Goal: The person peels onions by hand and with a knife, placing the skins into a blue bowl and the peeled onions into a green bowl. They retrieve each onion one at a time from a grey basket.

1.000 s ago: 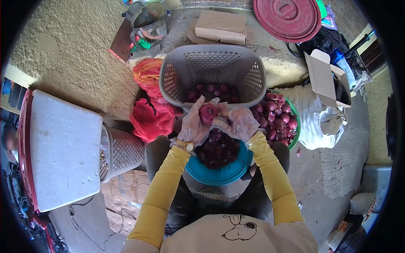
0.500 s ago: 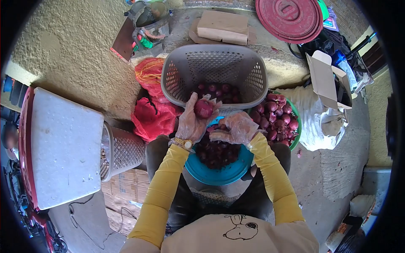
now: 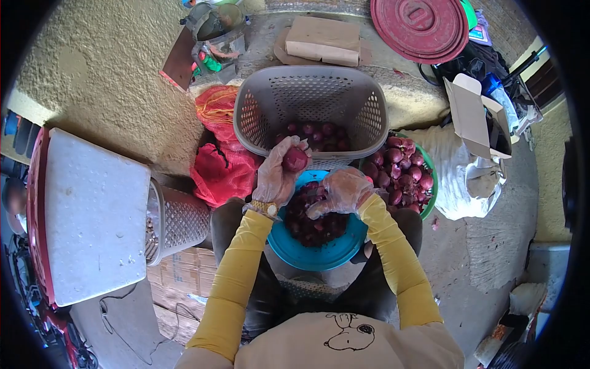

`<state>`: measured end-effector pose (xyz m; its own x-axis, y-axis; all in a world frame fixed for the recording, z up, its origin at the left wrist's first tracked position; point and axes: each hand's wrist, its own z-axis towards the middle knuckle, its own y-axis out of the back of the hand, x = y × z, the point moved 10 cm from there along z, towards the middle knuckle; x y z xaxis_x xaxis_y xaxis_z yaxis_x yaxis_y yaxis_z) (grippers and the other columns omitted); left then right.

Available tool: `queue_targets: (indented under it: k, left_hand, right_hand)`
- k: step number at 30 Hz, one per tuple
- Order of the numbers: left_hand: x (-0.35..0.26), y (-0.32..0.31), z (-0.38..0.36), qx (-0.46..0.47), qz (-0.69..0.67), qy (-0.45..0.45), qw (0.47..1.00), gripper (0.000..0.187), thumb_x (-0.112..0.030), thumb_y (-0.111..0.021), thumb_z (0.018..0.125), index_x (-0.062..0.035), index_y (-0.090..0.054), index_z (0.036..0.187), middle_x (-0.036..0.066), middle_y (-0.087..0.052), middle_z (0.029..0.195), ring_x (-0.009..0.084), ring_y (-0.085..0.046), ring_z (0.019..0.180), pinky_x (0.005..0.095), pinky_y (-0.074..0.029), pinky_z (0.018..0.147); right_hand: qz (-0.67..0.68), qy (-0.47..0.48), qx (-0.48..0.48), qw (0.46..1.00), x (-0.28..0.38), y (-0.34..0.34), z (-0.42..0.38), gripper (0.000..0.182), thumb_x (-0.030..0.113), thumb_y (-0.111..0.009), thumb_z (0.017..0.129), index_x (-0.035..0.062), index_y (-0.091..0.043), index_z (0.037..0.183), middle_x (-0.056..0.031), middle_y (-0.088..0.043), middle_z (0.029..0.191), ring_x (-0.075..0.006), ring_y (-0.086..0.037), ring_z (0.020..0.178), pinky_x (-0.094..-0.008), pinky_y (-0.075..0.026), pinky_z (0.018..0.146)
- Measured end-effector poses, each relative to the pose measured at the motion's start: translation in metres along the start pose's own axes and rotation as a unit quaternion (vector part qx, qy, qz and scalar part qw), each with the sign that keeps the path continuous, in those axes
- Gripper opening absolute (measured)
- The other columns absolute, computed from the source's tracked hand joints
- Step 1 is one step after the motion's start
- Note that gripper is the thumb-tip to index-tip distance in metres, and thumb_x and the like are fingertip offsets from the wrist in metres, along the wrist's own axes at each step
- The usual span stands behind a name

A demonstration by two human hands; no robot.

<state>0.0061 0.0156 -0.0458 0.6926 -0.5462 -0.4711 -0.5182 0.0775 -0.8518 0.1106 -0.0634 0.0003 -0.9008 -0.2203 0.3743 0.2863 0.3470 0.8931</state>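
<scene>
My left hand (image 3: 275,173), in a clear plastic glove, has its fingers wrapped round a red onion (image 3: 295,159) just in front of the grey basket's near rim. My right hand (image 3: 345,189), also gloved, is apart from the onion, above the right side of the blue basin (image 3: 316,261). Its fingers are curled in, and whatever they may hold is hidden. Dark red onion skins (image 3: 313,229) lie in the basin between my knees. More red onions (image 3: 316,132) rest at the bottom of the grey perforated basket (image 3: 310,77).
A green-rimmed tub (image 3: 432,197) of red onions stands right of the basin. Red mesh sacks (image 3: 224,163) lie left of the basket. Further left, a white foam board (image 3: 98,215) stands beside another perforated basket (image 3: 184,215). A white sack (image 3: 458,178) lies at right.
My right hand has drawn slightly back from the onion and down over the basin, widening the gap between my hands. My left hand still holds the onion, moved slightly left and turned.
</scene>
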Motion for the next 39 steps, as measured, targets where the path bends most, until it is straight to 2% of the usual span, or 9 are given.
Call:
queue_targets:
  k: [4,7,11,16,23,25,34,38,39]
  left_hand:
    - [0.003,0.002,0.003,0.013,0.012,0.029,0.999,0.030,-0.026,-0.063,0.104,-0.0016,-0.061,0.121,0.017,-0.064,0.121,0.0319,-0.063,0.116,0.0435,-0.057,0.098]
    - [0.005,0.004,0.000,-0.023,0.025,0.024,0.999,0.035,-0.028,-0.062,0.104,0.0002,-0.060,0.124,0.019,-0.065,0.123,0.0337,-0.063,0.116,0.0441,-0.056,0.098]
    - [0.013,-0.008,0.001,0.041,0.043,0.031,0.998,0.041,-0.031,-0.059,0.105,0.0031,-0.058,0.128,0.023,-0.065,0.126,0.0350,-0.063,0.117,0.0451,-0.055,0.100]
    - [0.018,-0.022,-0.006,0.033,0.032,0.051,0.998,0.040,-0.033,-0.062,0.105,0.0026,-0.061,0.122,0.019,-0.068,0.117,0.0280,-0.065,0.113,0.0436,-0.055,0.098]
    - [0.018,-0.015,-0.004,0.006,0.046,0.034,0.998,0.044,-0.037,-0.061,0.105,0.0025,-0.059,0.124,0.018,-0.068,0.118,0.0274,-0.066,0.111,0.0418,-0.056,0.098]
    - [0.019,-0.025,-0.006,0.059,0.049,0.048,0.996,0.044,-0.039,-0.061,0.105,0.0004,-0.059,0.124,0.017,-0.068,0.119,0.0257,-0.065,0.109,0.0408,-0.056,0.097]
    - [0.017,-0.022,-0.008,0.045,0.090,0.040,0.994,0.042,-0.042,-0.062,0.104,-0.0037,-0.061,0.121,0.013,-0.069,0.114,0.0227,-0.067,0.101,0.0348,-0.056,0.086]
    - [0.013,-0.006,-0.003,0.005,0.096,0.037,0.995,0.041,-0.042,-0.063,0.103,-0.0042,-0.061,0.118,0.012,-0.068,0.113,0.0237,-0.067,0.101,0.0347,-0.058,0.085]
    - [0.013,-0.004,-0.003,-0.003,0.078,0.037,0.996,0.043,-0.041,-0.065,0.102,-0.0029,-0.059,0.122,0.015,-0.066,0.116,0.0272,-0.066,0.107,0.0409,-0.059,0.090]
  right_hand:
    - [0.038,-0.046,0.019,0.998,-0.007,0.005,0.005,0.079,0.082,-0.072,0.070,0.0052,-0.077,0.089,-0.0166,-0.073,0.083,-0.0367,-0.071,0.086,-0.0465,-0.055,0.079]
    - [0.154,-0.055,-0.209,0.964,-0.024,0.032,0.003,0.073,0.075,-0.076,0.073,0.0059,-0.076,0.096,-0.0187,-0.072,0.083,-0.0394,-0.071,0.086,-0.0455,-0.055,0.078]
    - [0.135,-0.114,-0.203,0.963,-0.029,0.036,0.003,0.072,0.072,-0.077,0.075,0.0071,-0.075,0.107,-0.0196,-0.073,0.087,-0.0396,-0.071,0.087,-0.0460,-0.055,0.079]
    - [0.216,-0.034,-0.240,0.946,-0.014,0.040,0.003,0.069,0.062,-0.078,0.080,0.0082,-0.071,0.122,-0.0204,-0.074,0.094,-0.0401,-0.071,0.090,-0.0457,-0.055,0.080]
    - [0.180,-0.021,-0.250,0.951,-0.018,0.032,0.006,0.054,0.054,-0.074,0.089,0.0067,-0.075,0.115,-0.0204,-0.074,0.097,-0.0403,-0.071,0.091,-0.0462,-0.055,0.081]
    - [0.191,0.020,-0.304,0.933,-0.014,0.037,0.003,0.050,0.052,-0.069,0.094,0.0051,-0.076,0.108,-0.0202,-0.074,0.098,-0.0419,-0.070,0.091,-0.0472,-0.055,0.081]
    - [0.217,-0.001,-0.149,0.965,-0.005,0.028,0.000,0.053,0.060,-0.056,0.099,0.0109,-0.075,0.102,-0.0224,-0.071,0.086,-0.0454,-0.067,0.086,-0.0503,-0.053,0.074]
    - [0.149,0.033,-0.120,0.981,0.001,0.011,0.004,0.043,0.051,-0.063,0.098,0.0101,-0.078,0.096,-0.0204,-0.068,0.075,-0.0436,-0.065,0.073,-0.0470,-0.052,0.068]
    - [0.146,0.053,-0.126,0.980,0.006,0.012,0.003,0.046,0.053,-0.064,0.097,0.0098,-0.078,0.091,-0.0207,-0.068,0.074,-0.0435,-0.065,0.072,-0.0475,-0.052,0.068]
